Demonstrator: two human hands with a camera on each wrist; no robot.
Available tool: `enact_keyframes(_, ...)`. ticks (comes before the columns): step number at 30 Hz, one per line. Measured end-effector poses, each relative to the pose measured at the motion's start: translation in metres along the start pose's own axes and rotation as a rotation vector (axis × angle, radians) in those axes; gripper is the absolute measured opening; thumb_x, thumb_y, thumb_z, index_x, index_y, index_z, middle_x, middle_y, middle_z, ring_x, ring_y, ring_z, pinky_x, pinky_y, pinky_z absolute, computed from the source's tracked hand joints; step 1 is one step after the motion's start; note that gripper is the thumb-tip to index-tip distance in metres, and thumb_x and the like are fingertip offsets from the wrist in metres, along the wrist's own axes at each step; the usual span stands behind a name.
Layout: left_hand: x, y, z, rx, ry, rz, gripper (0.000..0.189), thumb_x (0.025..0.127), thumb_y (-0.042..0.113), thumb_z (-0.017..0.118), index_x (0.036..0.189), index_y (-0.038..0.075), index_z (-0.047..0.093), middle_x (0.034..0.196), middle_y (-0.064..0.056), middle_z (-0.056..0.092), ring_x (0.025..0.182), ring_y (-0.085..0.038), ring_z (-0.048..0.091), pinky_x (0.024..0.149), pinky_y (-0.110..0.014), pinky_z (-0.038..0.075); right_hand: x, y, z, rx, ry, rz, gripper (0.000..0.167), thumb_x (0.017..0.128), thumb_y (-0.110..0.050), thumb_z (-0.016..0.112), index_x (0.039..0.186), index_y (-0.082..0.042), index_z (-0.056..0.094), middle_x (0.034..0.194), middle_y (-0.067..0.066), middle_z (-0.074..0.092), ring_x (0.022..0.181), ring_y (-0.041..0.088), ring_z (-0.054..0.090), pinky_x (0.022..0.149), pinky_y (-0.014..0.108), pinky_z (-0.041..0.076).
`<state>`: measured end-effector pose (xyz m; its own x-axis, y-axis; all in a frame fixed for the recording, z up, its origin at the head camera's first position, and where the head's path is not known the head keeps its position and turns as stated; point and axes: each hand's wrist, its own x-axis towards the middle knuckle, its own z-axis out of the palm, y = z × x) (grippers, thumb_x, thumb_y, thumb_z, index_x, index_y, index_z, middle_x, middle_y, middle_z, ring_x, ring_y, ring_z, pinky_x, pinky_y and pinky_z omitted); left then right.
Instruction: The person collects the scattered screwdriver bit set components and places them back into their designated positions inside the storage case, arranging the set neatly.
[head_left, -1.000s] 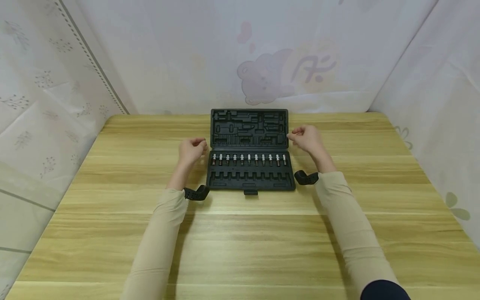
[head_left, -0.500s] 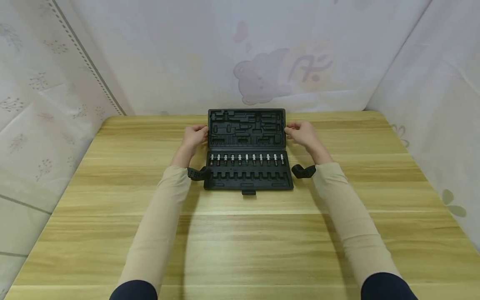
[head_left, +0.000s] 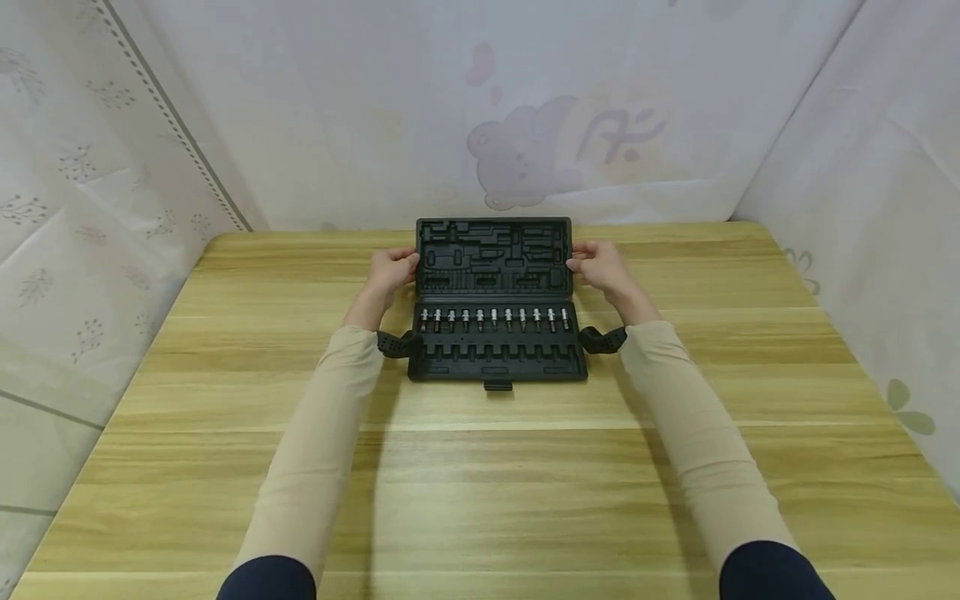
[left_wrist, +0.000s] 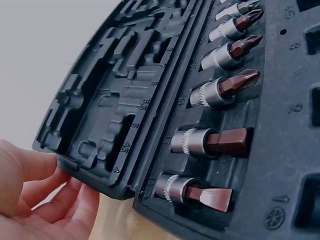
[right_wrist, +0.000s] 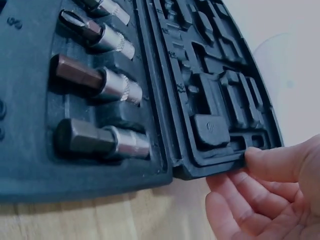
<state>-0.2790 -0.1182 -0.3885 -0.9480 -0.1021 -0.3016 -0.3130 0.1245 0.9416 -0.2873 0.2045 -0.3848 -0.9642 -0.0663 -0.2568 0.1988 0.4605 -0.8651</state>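
Note:
A black plastic socket case lies spread out on the wooden table, its lid tilted up at the back. One row of silver bit sockets fills the upper slots of the base; the lower row of slots holds nothing. My left hand grips the lid's left edge, thumb on the rim and the other fingers curled behind it, as the left wrist view shows. At the opposite edge, my right hand pinches the lid the same way. In the right wrist view a hex bit socket sits nearest the corner.
The case stands near the back edge of the wooden table, with its latch toward me. A patterned curtain hangs behind the table and along both sides. Black wrist mounts sit beside the case's sides.
Both hands have moved up along the lid's sides, the left also inward onto its edge, and now hold it. Over the last half second they have barely shifted. The lid stays up.

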Motion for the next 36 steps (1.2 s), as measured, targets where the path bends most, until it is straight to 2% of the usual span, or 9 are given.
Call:
enact_keyframes(5, 0.000, -0.003, 0.001, -0.025, 0.003, 0.027, 0.040, 0.097, 0.009, 0.049, 0.135, -0.002, 0.046, 0.131, -0.020, 0.050, 0.115, -0.031, 0.054, 0.094, -0.034, 0.044, 0.000, 0.004, -0.001, 0.018, 0.013, -0.049, 0.049, 0.096, -0.004, 0.049, 0.141, 0.006, 0.033, 0.137, 0.028, 0.039, 0.122, 0.039, 0.044, 0.094, 0.049, 0.042)
enact_keyframes(9, -0.002, -0.006, -0.001, -0.039, -0.007, 0.086, 0.039, 0.097, 0.007, 0.049, 0.134, -0.004, 0.047, 0.129, -0.021, 0.051, 0.114, -0.031, 0.054, 0.093, -0.033, 0.045, -0.001, 0.008, -0.002, 0.025, 0.020, -0.099, 0.049, 0.094, -0.001, 0.051, 0.140, 0.007, 0.035, 0.135, 0.029, 0.041, 0.120, 0.039, 0.045, 0.093, 0.048, 0.042)
enact_keyframes(14, -0.006, -0.011, -0.007, -0.021, -0.040, 0.229, 0.036, 0.095, 0.003, 0.051, 0.130, -0.007, 0.050, 0.126, -0.023, 0.052, 0.113, -0.031, 0.053, 0.092, -0.034, 0.046, -0.005, 0.013, -0.006, 0.000, 0.043, -0.192, 0.050, 0.091, 0.001, 0.055, 0.137, 0.008, 0.038, 0.131, 0.030, 0.044, 0.118, 0.039, 0.046, 0.094, 0.044, 0.042)
enact_keyframes(18, -0.009, -0.015, -0.014, 0.054, -0.080, 0.356, 0.038, 0.094, 0.002, 0.052, 0.131, -0.007, 0.048, 0.126, -0.023, 0.052, 0.114, -0.031, 0.051, 0.091, -0.035, 0.047, -0.009, 0.016, -0.008, -0.020, 0.067, -0.279, 0.049, 0.089, 0.001, 0.058, 0.136, 0.006, 0.042, 0.128, 0.028, 0.048, 0.115, 0.038, 0.048, 0.094, 0.045, 0.042)
enact_keyframes(23, -0.013, -0.018, -0.021, 0.134, -0.100, 0.481, 0.043, 0.093, 0.001, 0.054, 0.134, -0.006, 0.046, 0.125, -0.024, 0.053, 0.112, -0.032, 0.051, 0.091, -0.040, 0.045, -0.013, 0.019, -0.007, -0.074, 0.109, -0.398, 0.046, 0.088, 0.002, 0.060, 0.132, 0.004, 0.047, 0.120, 0.026, 0.054, 0.108, 0.035, 0.052, 0.089, 0.045, 0.044)
enact_keyframes(31, -0.022, -0.018, -0.028, 0.191, -0.103, 0.589, 0.036, 0.088, -0.004, 0.059, 0.124, -0.004, 0.055, 0.116, -0.021, 0.058, 0.106, -0.030, 0.055, 0.091, -0.041, 0.046, -0.025, 0.022, -0.008, -0.160, 0.151, -0.586, 0.038, 0.084, 0.006, 0.064, 0.120, 0.005, 0.051, 0.107, 0.021, 0.059, 0.096, 0.022, 0.057, 0.074, 0.019, 0.046)
enact_keyframes(34, -0.027, -0.018, -0.030, 0.220, -0.113, 0.633, 0.032, 0.087, -0.006, 0.059, 0.119, -0.005, 0.056, 0.113, -0.020, 0.057, 0.105, -0.030, 0.055, 0.089, -0.040, 0.047, -0.030, 0.024, -0.009, -0.204, 0.161, -0.675, 0.036, 0.082, 0.007, 0.065, 0.115, 0.007, 0.051, 0.103, 0.021, 0.059, 0.093, 0.024, 0.057, 0.072, 0.014, 0.044)
enact_keyframes(36, -0.030, -0.018, -0.031, 0.234, -0.120, 0.662, 0.033, 0.086, -0.008, 0.060, 0.119, -0.005, 0.056, 0.112, -0.020, 0.057, 0.104, -0.031, 0.055, 0.088, -0.041, 0.048, -0.033, 0.026, -0.010, -0.236, 0.172, -0.729, 0.037, 0.081, 0.008, 0.066, 0.115, 0.006, 0.051, 0.101, 0.020, 0.060, 0.093, 0.027, 0.057, 0.072, 0.016, 0.044)
